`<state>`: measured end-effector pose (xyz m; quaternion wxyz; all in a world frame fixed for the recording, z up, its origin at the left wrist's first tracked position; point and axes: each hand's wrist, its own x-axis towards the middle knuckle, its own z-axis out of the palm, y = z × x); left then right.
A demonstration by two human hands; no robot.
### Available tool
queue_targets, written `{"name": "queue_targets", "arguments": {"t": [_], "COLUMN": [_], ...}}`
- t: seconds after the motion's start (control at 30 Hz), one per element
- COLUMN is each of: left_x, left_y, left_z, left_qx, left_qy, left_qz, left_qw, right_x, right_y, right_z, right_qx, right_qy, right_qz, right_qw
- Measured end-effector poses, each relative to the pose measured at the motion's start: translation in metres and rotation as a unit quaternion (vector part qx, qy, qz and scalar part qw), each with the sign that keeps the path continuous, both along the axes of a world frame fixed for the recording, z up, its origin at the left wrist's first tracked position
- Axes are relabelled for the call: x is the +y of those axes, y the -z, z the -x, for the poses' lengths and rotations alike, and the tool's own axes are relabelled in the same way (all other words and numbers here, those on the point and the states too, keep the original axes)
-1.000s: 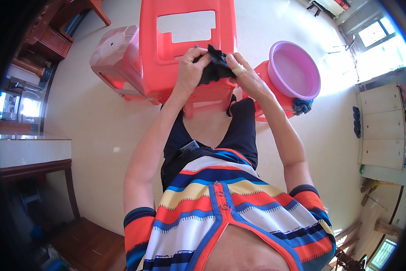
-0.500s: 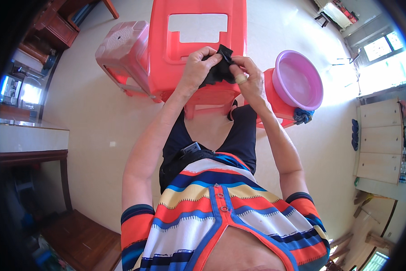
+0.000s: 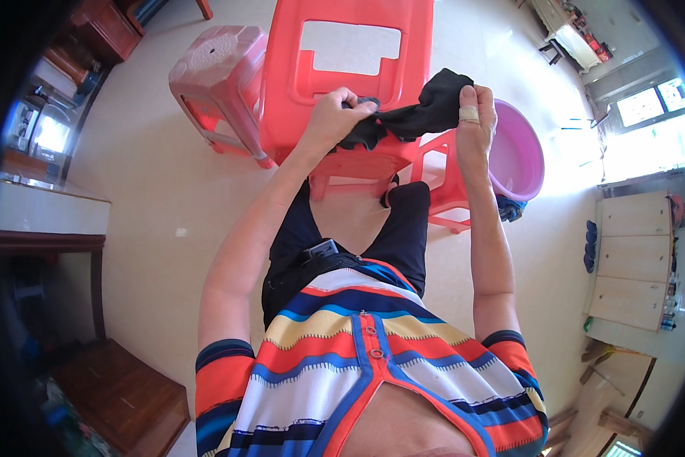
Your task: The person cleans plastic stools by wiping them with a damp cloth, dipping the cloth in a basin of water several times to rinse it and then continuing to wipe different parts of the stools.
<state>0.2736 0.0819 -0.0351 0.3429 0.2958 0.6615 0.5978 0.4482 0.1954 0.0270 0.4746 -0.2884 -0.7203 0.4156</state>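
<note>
A limp piece of black cloth point(image 3: 434, 108) is stretched sideways between my two hands, above the near edge of a red plastic seat with a rectangular opening point(image 3: 281, 84). My left hand point(image 3: 332, 120) pinches its bunched left end, where loose folds hang below the fingers. At the wider right end, my right hand point(image 3: 475, 129) grips the cloth between thumb and fingers. A pale band is wrapped round the right thumb. Whether the cloth is one piece or a garment such as a sock, I cannot tell.
To the right, a purple basin point(image 3: 538, 137) rests on a red stool point(image 3: 447, 183), partly behind my right hand. Dark blue cloth point(image 3: 511, 209) hangs beside the basin. A faded pink stool point(image 3: 219, 65) stands at the left. White cabinets point(image 3: 633, 255) line the far right side.
My right hand has moved right, away from the left, drawing out the bunched black cloth between them. My left hand keeps its grip. The view has shifted slightly.
</note>
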Motion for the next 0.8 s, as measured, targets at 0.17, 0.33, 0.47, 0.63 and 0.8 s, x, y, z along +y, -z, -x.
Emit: {"name": "queue_targets", "arguments": {"t": [0.17,0.33,0.47,0.63,0.8], "left_x": [-0.004,-0.004,-0.002,0.001,0.0], "left_y": [-0.039,-0.058,-0.049,-0.039,-0.039], "left_z": [-0.018,-0.026,-0.034,-0.011,-0.01], "left_qx": [0.378,-0.005,-0.075,0.017,0.171], "left_qy": [-0.052,0.177,0.172,0.121,0.067], "left_qz": [0.023,-0.069,-0.133,-0.106,-0.126], "left_qw": [0.924,0.982,0.973,0.987,0.975], "right_x": [-0.007,-0.005,-0.004,-0.006,0.013], "right_y": [-0.008,-0.01,-0.009,-0.004,0.007], "right_z": [0.005,0.019,0.023,0.013,0.003], "right_qx": [-0.089,-0.088,-0.084,-0.16,-0.091], "right_qy": [-0.056,-0.158,-0.137,-0.079,-0.085], "right_qz": [-0.045,-0.082,-0.204,-0.119,0.002], "right_qw": [0.993,0.98,0.966,0.977,0.992]}}
